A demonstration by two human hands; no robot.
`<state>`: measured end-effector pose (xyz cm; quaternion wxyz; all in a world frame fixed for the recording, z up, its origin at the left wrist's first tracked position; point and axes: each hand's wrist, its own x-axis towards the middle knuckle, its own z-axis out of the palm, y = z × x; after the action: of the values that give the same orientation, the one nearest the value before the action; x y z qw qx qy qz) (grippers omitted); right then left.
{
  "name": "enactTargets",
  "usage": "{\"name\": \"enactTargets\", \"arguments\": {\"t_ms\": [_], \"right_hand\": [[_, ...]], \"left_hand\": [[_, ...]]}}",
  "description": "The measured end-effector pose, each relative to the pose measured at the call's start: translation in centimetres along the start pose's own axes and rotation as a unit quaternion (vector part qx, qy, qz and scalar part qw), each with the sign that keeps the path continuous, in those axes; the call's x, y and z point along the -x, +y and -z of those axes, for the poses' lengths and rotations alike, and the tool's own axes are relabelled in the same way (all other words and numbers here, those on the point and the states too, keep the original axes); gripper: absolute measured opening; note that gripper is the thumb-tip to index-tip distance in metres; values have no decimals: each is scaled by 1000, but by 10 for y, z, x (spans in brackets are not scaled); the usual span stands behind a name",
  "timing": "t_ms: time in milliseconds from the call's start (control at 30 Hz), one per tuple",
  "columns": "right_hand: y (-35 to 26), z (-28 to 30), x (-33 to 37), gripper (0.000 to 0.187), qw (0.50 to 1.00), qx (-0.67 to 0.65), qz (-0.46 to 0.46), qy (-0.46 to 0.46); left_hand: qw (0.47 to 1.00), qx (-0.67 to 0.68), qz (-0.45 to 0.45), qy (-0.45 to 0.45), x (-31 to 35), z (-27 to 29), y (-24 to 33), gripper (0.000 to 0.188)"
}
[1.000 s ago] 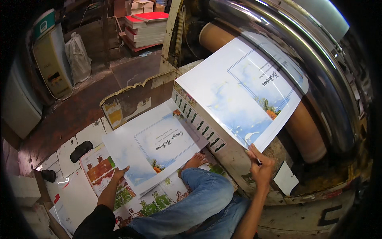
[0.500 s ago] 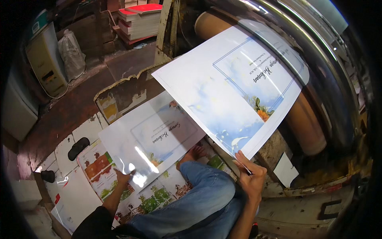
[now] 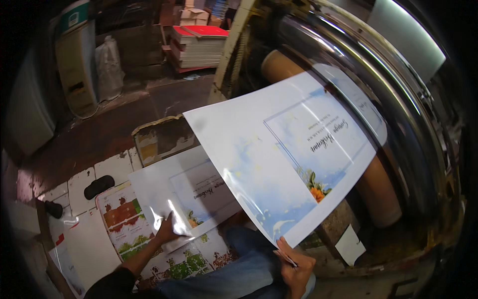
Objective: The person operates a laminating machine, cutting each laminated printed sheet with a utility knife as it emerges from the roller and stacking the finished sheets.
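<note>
A large glossy printed sheet point(image 3: 234, 144), white with blue washes, flowers and script lettering, runs from the shiny metal roller point(image 3: 348, 55) toward me. My right hand point(image 3: 297, 267) is closed on its near corner, and a slim object whose kind I cannot make out shows between the fingers. Below and to the left lies a similar printed sheet point(image 3: 152, 184), partly covered by the upper one. My left hand point(image 3: 168, 233) rests on this lower sheet near its front edge, fingers apart.
A brown cylinder point(image 3: 386, 194) sits under the metal roller at the right. Brown-and-green printed sheets point(image 3: 122, 214) lie beneath the lower sheet. A pair of dark sandals point(image 3: 98, 187) is at the left. Red-topped stacks point(image 3: 199, 45) stand at the back, near a tall cabinet point(image 3: 77, 65).
The view has tilted upward. My left hand has moved from the lower sheet's left edge onto its surface, farther right. My right hand still grips the upper sheet's corner.
</note>
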<state>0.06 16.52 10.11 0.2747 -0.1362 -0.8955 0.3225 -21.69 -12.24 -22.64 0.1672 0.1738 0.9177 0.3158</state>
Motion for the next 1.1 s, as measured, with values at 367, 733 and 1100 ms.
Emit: {"name": "enactTargets", "arguments": {"t_ms": [367, 733, 1100], "right_hand": [[-62, 17, -15, 39, 985, 21, 10, -171], [-93, -70, 53, 51, 927, 135, -122, -329], [-60, -99, 61, 41, 924, 59, 11, -377]], "left_hand": [[604, 784, -139, 41, -102, 272, 241, 44], [632, 731, -258, 4, -30, 306, 167, 54], [866, 475, -106, -118, 49, 156, 116, 52]]}}
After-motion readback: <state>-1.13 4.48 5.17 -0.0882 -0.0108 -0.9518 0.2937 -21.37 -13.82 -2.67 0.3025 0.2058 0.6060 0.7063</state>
